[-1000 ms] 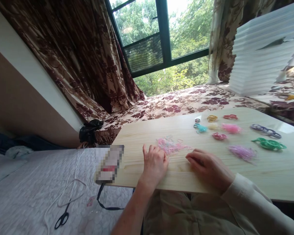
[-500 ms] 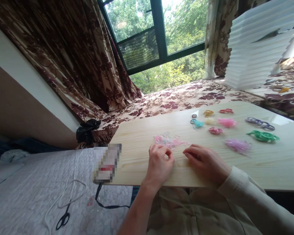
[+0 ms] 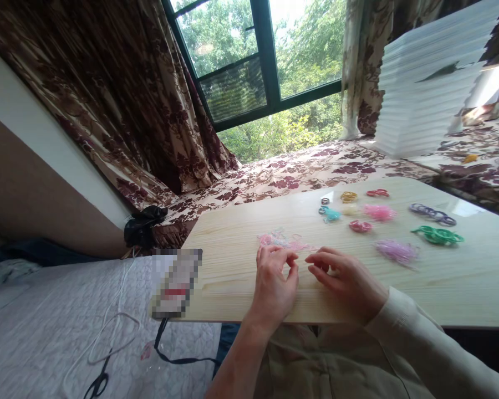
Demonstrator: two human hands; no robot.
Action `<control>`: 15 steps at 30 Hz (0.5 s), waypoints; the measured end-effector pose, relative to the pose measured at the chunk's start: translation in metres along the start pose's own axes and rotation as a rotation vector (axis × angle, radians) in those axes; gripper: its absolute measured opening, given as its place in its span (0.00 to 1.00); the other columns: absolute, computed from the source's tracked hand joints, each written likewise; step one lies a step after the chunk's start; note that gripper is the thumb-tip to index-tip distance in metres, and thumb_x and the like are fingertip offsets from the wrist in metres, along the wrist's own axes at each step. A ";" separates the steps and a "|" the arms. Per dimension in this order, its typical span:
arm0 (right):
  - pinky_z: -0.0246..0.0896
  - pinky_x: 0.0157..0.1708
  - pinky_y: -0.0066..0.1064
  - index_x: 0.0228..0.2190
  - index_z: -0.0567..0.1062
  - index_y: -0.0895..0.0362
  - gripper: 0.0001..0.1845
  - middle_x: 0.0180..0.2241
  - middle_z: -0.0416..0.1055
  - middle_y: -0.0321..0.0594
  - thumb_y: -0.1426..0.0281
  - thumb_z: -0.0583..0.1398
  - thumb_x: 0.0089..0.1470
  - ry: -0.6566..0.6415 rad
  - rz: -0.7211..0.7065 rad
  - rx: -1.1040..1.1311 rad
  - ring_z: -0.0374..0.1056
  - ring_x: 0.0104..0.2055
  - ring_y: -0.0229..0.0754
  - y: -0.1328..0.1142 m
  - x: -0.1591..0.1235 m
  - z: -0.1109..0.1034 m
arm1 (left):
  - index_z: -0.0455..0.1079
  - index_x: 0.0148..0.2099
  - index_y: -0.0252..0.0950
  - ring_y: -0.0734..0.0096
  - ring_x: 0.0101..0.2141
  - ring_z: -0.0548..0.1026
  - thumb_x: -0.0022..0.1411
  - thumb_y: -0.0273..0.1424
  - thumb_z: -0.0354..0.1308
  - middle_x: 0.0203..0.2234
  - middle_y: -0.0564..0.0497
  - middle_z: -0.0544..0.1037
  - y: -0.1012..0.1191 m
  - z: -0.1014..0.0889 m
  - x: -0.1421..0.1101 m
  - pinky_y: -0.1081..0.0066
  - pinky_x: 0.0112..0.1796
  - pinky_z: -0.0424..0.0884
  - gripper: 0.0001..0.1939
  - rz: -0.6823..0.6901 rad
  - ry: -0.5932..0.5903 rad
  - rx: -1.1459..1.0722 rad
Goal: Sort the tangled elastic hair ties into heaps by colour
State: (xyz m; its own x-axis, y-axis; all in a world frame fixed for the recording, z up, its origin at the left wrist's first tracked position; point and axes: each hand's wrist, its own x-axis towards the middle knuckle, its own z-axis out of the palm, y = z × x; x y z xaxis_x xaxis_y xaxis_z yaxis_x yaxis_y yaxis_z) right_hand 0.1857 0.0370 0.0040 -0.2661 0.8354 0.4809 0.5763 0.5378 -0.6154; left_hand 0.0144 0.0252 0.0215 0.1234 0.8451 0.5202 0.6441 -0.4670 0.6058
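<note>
My left hand is over the near part of the table, its thumb and forefinger curled round into a pinch. Opposite it, a small gap away, my right hand has its fingers bent together toward the thumb. Anything between the fingertips of either hand is too small to make out. Just beyond my left fingers lies a loose pile of thin pink and pale elastic bands. To the right of my hands is a bunch of lilac elastic bands.
On the wooden table lie pink bands, blue bands, green hair ties, purple hair ties and yellow ties. A blurred-out flat object lies at the left edge. Scissors rest on the bed.
My left hand has shifted right, toward my right hand, and its thumb and forefinger have come round into a pinch. My right fingers have loosened slightly. The camera view has shifted a little.
</note>
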 end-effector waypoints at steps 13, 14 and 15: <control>0.67 0.29 0.30 0.34 0.77 0.55 0.09 0.28 0.73 0.40 0.67 0.57 0.55 0.075 -0.079 0.048 0.70 0.28 0.38 0.000 -0.002 0.000 | 0.71 0.42 0.41 0.62 0.46 0.71 0.56 0.17 0.54 0.35 0.51 0.78 0.007 0.000 -0.001 0.48 0.61 0.57 0.16 0.113 0.006 0.094; 0.67 0.29 0.30 0.34 0.77 0.56 0.09 0.28 0.73 0.40 0.67 0.57 0.56 0.074 -0.078 0.051 0.70 0.28 0.38 0.000 -0.002 0.000 | 0.71 0.43 0.41 0.62 0.46 0.71 0.56 0.17 0.54 0.36 0.51 0.78 0.007 0.000 -0.002 0.49 0.61 0.57 0.16 0.120 0.005 0.087; 0.67 0.29 0.29 0.34 0.77 0.56 0.09 0.28 0.73 0.40 0.67 0.57 0.56 0.075 -0.079 0.053 0.70 0.28 0.38 -0.001 -0.002 0.000 | 0.71 0.44 0.41 0.62 0.46 0.71 0.56 0.17 0.54 0.36 0.51 0.78 0.007 0.000 -0.002 0.49 0.61 0.58 0.17 0.129 0.004 0.081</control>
State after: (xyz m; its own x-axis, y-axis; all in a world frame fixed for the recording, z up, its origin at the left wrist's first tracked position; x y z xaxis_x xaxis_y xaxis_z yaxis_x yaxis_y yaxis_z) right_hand 0.1857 0.0350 0.0042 -0.2495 0.7807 0.5729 0.5133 0.6083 -0.6054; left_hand 0.0190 0.0206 0.0251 0.2068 0.7781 0.5931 0.6817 -0.5495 0.4832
